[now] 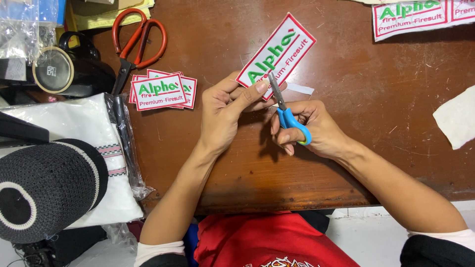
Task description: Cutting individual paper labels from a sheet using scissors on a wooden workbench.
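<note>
Red cloth [269, 240] fills the bottom edge, right under the lens, with a black knitted cap [47, 190] bulging in at the lower left on top of a bagged white fabric [81, 128]. Up on the brown table [376, 123], both hands are busy. Left hand [222, 111] pinches a white patch [277, 49] by its lower end, thumb on top, fingers under it, and the patch tilts up and away to the right, red-edged with green lettering. Right hand [309, 128] is closed through the blue handles of small scissors [283, 106], and the blades point up at the patch's lower edge, right beside the left thumb; whether metal is biting cloth, I cannot tell. A thin white strip [299, 89] lies on the table just past the blades. Off to the left, a stack of patches [163, 91] sits flat, and big red-handled scissors [133, 44] lie just above it. More patches [420, 17] rest at the top right corner, and a white scrap [457, 118] hangs at the right edge.
</note>
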